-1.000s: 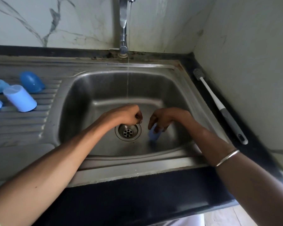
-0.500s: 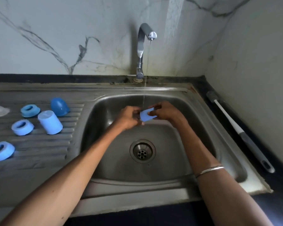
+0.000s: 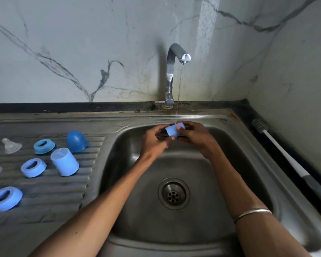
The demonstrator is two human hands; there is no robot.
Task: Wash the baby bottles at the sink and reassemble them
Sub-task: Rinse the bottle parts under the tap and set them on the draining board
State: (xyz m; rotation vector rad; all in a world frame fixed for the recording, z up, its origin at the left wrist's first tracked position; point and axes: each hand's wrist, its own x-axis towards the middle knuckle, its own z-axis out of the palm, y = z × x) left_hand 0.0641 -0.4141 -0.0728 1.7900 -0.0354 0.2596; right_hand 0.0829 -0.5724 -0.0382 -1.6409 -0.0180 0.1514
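While both hands, left hand (image 3: 154,140) and right hand (image 3: 194,135), grip the small pale-blue plastic bottle body (image 3: 174,129) under the thin tap stream (image 3: 179,93) at the steel sink's (image 3: 248,145) back edge, turning it slowly should rinse every side.

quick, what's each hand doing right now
Left hand: fingers curled on the near end of the light blue bottle.
Right hand: grips the same bottle, under the tap stream.
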